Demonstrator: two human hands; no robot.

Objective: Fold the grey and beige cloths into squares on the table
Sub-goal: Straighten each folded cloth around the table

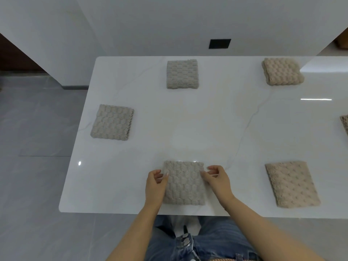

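Note:
A folded grey-beige cloth (185, 183) lies as a square at the near edge of the white table (188, 125). My left hand (156, 182) is at its left edge and my right hand (216, 180) at its right edge. Each thumb tip touches the cloth's upper side edge, while the fingers hang loosely curled just outside it. Other folded squares lie around: a grey cloth (182, 74) at the back, a grey-beige cloth (112, 122) on the left, a beige cloth (282, 71) at the back right and a beige cloth (291, 183) at the near right.
A further cloth's corner (345, 123) shows at the right frame edge. A white wall with a black socket plate (219, 43) stands behind the table. Grey tiled floor (37, 147) lies to the left, and the table's near edge is against my legs.

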